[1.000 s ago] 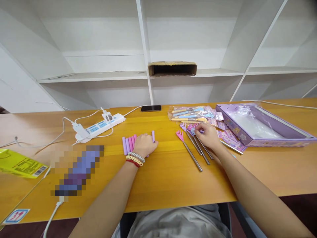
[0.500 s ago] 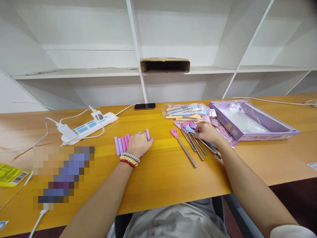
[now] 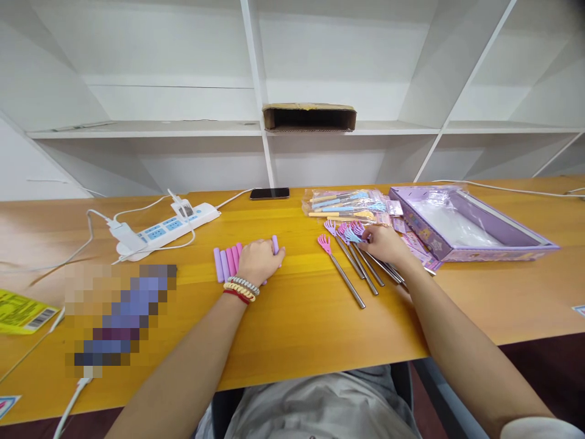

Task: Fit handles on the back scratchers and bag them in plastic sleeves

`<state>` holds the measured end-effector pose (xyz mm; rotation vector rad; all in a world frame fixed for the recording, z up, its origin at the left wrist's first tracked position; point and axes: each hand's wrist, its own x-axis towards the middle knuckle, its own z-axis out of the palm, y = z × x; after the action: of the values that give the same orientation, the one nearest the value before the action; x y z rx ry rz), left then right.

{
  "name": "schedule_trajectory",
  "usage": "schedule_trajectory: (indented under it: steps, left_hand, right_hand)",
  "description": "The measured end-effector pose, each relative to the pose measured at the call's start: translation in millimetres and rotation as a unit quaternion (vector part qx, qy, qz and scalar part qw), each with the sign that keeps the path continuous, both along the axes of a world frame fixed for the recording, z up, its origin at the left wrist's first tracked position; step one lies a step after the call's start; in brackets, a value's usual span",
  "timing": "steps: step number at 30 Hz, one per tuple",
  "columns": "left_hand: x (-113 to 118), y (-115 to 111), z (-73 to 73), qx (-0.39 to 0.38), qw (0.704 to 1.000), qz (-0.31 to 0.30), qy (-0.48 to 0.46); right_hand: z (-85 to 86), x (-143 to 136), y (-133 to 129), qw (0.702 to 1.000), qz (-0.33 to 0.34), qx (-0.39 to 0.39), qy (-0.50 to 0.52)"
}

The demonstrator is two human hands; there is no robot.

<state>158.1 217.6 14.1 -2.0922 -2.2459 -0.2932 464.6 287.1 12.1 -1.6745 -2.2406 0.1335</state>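
Observation:
My left hand (image 3: 259,262), with bracelets at its wrist, is closed over the right end of a row of pink and purple tubes, which look like handle sleeves. One purple tube (image 3: 275,244) shows between its thumb and fingers; other tubes (image 3: 226,263) lie side by side to its left. My right hand (image 3: 384,244) has its fingers pinched at a heap of back scratchers with metal rods, by a blue claw head (image 3: 353,234). The fingers partly hide the grip. Left of the heap, one pink-headed back scratcher (image 3: 343,274) lies apart.
Bagged back scratchers (image 3: 342,206) lie behind the heap. A purple open box (image 3: 498,251) with clear plastic inside is at the right. Left are a power strip (image 3: 169,230) with cables, a blurred-out item (image 3: 125,314) and a yellow packet (image 3: 22,312). A phone (image 3: 269,193) lies at the back.
The view has shifted slightly, so everything appears a little to the right. Both hands keep nearly the same places and grips.

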Motion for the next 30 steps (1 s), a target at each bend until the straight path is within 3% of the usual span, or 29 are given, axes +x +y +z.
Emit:
schedule_trajectory:
  steps: [3, 6, 11, 15, 22, 30]
  left_hand:
    - [-6.4, 1.2, 6.1, 0.037, 0.998, 0.031, -0.031]
    - [-26.3, 3.7, 13.4, 0.05, 0.993, 0.097, -0.049]
    - [-68.1, 6.5, 21.3, -0.041, 0.98, 0.184, -0.064]
    - [-80.6, 7.9, 20.1, -0.119, 0.973, 0.183, -0.074]
    - [-81.9, 8.9, 15.6, -0.075, 0.974, 0.188, -0.104]
    - [-76.9, 10.6, 17.8, -0.139, 0.969, 0.173, -0.107]
  right_hand:
    - [2.4, -7.8, -6.6, 0.998, 0.004, 0.042, 0.041]
    - [6.0, -18.5, -16.7, 0.993, 0.066, 0.067, 0.078]
    - [8.1, -36.3, -32.3, 0.982, 0.179, 0.038, 0.037]
    - [8.7, -45.2, -40.7, 0.975, 0.218, 0.005, -0.043]
    - [10.8, -47.2, -44.8, 0.97, 0.204, -0.027, -0.129]
    - [10.9, -48.0, -43.7, 0.954, 0.208, -0.066, -0.206]
